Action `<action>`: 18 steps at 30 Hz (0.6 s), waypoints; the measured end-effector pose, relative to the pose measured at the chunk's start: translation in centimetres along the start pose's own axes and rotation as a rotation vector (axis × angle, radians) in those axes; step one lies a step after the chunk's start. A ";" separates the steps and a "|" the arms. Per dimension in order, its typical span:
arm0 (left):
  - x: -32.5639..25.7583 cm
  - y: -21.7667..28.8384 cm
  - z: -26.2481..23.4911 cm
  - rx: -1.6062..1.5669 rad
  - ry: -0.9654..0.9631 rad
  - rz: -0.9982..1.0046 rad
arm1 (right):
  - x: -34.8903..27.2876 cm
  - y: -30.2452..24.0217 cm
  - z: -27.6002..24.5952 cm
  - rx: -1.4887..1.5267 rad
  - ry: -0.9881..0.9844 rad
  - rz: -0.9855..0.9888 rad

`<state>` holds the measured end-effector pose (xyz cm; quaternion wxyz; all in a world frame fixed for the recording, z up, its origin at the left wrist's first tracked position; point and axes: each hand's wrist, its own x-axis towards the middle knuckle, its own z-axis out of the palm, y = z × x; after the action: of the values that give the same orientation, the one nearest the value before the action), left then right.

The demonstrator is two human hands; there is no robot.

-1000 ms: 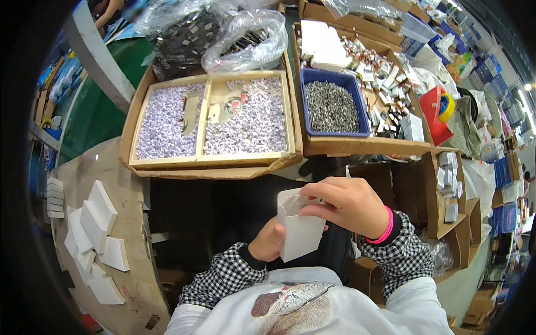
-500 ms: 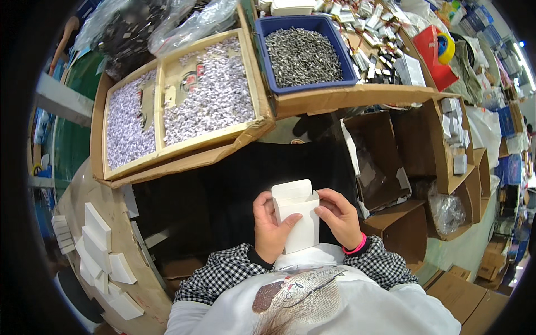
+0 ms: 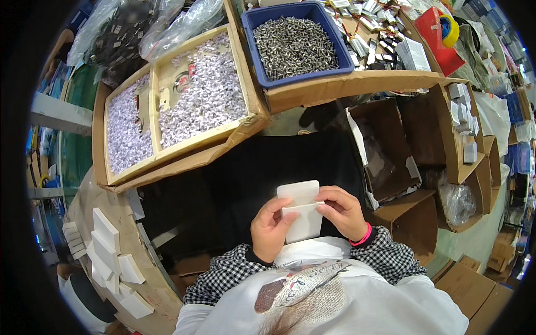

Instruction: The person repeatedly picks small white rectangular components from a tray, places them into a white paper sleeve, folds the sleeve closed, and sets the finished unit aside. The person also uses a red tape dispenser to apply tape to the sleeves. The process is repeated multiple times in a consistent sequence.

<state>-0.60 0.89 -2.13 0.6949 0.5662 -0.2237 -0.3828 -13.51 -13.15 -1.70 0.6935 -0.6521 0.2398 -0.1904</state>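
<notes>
A small white cardboard box (image 3: 304,224) is held upright in front of my chest, its top flap standing up at the far side. My left hand (image 3: 270,228) grips the box's left side, with thumb and forefinger at the upper corner. My right hand (image 3: 343,213), a pink band at its wrist, pinches the upper right corner. Both hands are closed on the box near its opening. What is inside cannot be seen.
Left, several flat white boxes (image 3: 105,245) lie on a table (image 3: 159,298). Ahead are a wooden tray (image 3: 156,111) of small whitish pieces and a blue bin (image 3: 257,53) of metal parts. Open cardboard cartons (image 3: 416,226) stand at right; a red tape dispenser (image 3: 437,47) sits far right.
My fingers have moved in along the box's top edge, and the side flap that stuck up no longer shows. The top flap still stands. The whole view has shifted slightly.
</notes>
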 end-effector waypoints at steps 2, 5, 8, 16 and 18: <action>-0.2 0.1 -0.4 0.046 -0.055 -0.016 | -0.4 0.1 -0.2 0.082 -0.002 -0.015; 0.3 0.2 -1.2 0.062 -0.169 0.019 | -0.6 0.2 -0.1 0.192 -0.009 0.003; 1.2 0.4 -1.6 -0.007 -0.265 0.065 | -0.4 0.1 -0.1 0.268 -0.001 0.052; 2.1 0.8 -1.7 -0.047 -0.293 -0.160 | 0.9 -0.5 -1.5 -0.093 -0.147 -0.058; 2.0 0.5 -1.6 -0.052 -0.302 -0.070 | 1.0 -0.8 -1.6 -0.193 -0.150 -0.159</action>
<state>1.90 0.35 -2.25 0.6540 0.4914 -0.2958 -0.4932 -13.58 -15.06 -1.04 0.6262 -0.7452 0.1521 -0.1715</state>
